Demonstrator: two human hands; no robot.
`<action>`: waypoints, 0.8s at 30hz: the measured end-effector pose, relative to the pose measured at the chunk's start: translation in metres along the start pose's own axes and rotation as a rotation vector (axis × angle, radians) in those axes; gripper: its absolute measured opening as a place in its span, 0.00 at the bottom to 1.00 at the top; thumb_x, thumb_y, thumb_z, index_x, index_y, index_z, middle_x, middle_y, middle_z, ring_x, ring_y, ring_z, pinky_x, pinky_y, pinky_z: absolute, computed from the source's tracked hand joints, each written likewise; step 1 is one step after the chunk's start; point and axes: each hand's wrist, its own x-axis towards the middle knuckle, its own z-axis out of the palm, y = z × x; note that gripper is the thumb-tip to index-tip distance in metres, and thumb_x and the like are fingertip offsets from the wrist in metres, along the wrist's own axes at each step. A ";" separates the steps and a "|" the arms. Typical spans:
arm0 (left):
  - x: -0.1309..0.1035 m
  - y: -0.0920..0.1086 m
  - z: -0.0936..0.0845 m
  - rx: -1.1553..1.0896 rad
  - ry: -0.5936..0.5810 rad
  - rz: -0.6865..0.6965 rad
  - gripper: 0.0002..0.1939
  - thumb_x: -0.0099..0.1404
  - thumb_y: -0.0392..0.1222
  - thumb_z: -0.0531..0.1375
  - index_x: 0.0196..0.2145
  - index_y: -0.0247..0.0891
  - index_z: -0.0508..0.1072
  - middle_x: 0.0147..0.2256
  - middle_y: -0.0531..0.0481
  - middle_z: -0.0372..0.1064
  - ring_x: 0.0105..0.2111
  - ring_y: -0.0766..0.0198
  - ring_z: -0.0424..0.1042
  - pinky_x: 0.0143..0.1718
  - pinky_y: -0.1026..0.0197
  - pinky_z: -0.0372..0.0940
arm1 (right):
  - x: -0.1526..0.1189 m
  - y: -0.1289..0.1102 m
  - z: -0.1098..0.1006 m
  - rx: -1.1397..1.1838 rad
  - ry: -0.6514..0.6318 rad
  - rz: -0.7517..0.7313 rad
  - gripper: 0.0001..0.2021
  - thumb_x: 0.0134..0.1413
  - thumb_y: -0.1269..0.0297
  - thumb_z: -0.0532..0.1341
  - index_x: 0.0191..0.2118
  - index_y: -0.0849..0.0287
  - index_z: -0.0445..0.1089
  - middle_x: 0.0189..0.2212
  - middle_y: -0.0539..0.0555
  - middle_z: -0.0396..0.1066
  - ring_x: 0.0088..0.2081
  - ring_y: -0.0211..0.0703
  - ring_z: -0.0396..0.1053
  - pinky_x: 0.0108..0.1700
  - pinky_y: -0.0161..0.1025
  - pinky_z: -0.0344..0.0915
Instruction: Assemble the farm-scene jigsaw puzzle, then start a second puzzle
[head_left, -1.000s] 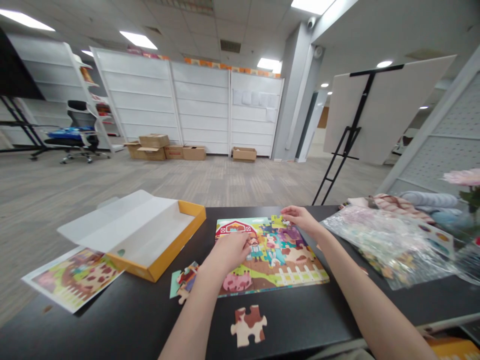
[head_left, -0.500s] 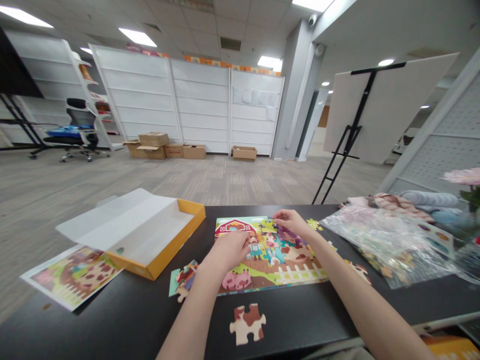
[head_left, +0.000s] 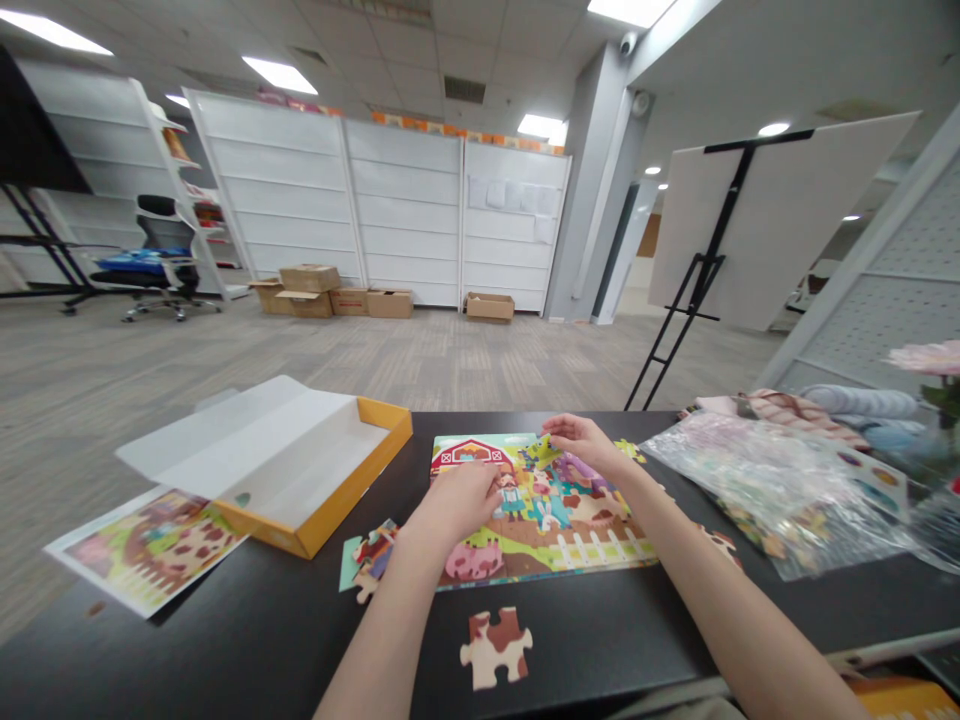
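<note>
A farm-scene jigsaw puzzle (head_left: 517, 550) with a red barn, a pink pig and a white fence lies partly assembled on the black table. My left hand (head_left: 463, 497) rests over its left half, palm down, on the area below the barn; its fingers lie on the pieces and hold nothing visible. At the puzzle's top edge, my right hand (head_left: 583, 442) pinches a green puzzle piece (head_left: 538, 453) by its right side. That piece looks slightly tilted. A brown-and-cream puzzle piece (head_left: 495, 648) lies apart, close to the front of the table.
Left of the puzzle are loose pieces (head_left: 367, 555), an open yellow box (head_left: 352, 480) and a printed picture sheet (head_left: 142, 555). Yellow-green pieces (head_left: 630, 450) lie beyond my right wrist. A clear plastic bag (head_left: 795, 490) and rolled fabrics (head_left: 862, 400) sit at the right.
The fingers of my right hand have shifted slightly left, and the green piece has tilted up at their tips. My left hand stays where it was.
</note>
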 end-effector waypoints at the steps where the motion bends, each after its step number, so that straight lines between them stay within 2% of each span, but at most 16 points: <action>1: 0.000 0.000 0.000 -0.001 0.000 -0.003 0.10 0.67 0.42 0.54 0.39 0.39 0.74 0.44 0.43 0.76 0.42 0.55 0.74 0.42 0.58 0.66 | 0.000 0.000 0.002 0.008 0.014 -0.001 0.20 0.39 0.59 0.73 0.41 0.58 0.74 0.38 0.56 0.79 0.40 0.46 0.77 0.47 0.43 0.72; 6: 0.000 0.001 0.000 -0.009 0.001 0.004 0.10 0.67 0.42 0.55 0.41 0.40 0.74 0.44 0.44 0.76 0.43 0.55 0.74 0.43 0.58 0.66 | 0.000 0.003 0.010 -0.052 -0.014 0.007 0.18 0.39 0.59 0.73 0.38 0.59 0.74 0.35 0.54 0.79 0.37 0.44 0.77 0.46 0.43 0.73; 10: -0.001 0.000 0.000 -0.013 -0.002 0.004 0.10 0.67 0.41 0.54 0.40 0.39 0.74 0.43 0.43 0.76 0.43 0.53 0.75 0.43 0.56 0.66 | 0.000 0.002 0.004 -0.131 -0.021 -0.014 0.17 0.42 0.58 0.71 0.39 0.59 0.74 0.32 0.53 0.79 0.34 0.43 0.76 0.41 0.40 0.73; 15: 0.000 -0.003 0.002 -0.020 0.004 0.008 0.09 0.66 0.41 0.55 0.40 0.40 0.74 0.44 0.44 0.75 0.44 0.54 0.75 0.44 0.57 0.66 | 0.000 -0.002 -0.022 -0.140 0.121 -0.005 0.20 0.42 0.56 0.71 0.42 0.58 0.74 0.31 0.53 0.78 0.29 0.42 0.75 0.29 0.34 0.69; 19: 0.000 -0.002 0.002 -0.017 0.005 0.012 0.08 0.66 0.41 0.55 0.39 0.40 0.73 0.43 0.44 0.75 0.43 0.54 0.75 0.42 0.58 0.66 | -0.004 -0.001 -0.044 -0.102 0.225 0.028 0.21 0.43 0.55 0.71 0.44 0.57 0.74 0.34 0.54 0.79 0.31 0.42 0.75 0.29 0.34 0.69; 24: -0.001 0.000 -0.001 -0.013 0.001 0.004 0.09 0.66 0.41 0.53 0.36 0.40 0.73 0.40 0.45 0.75 0.40 0.55 0.74 0.38 0.58 0.65 | -0.006 0.004 -0.050 -0.011 0.299 0.111 0.21 0.38 0.55 0.73 0.39 0.58 0.74 0.33 0.54 0.79 0.29 0.40 0.74 0.27 0.33 0.68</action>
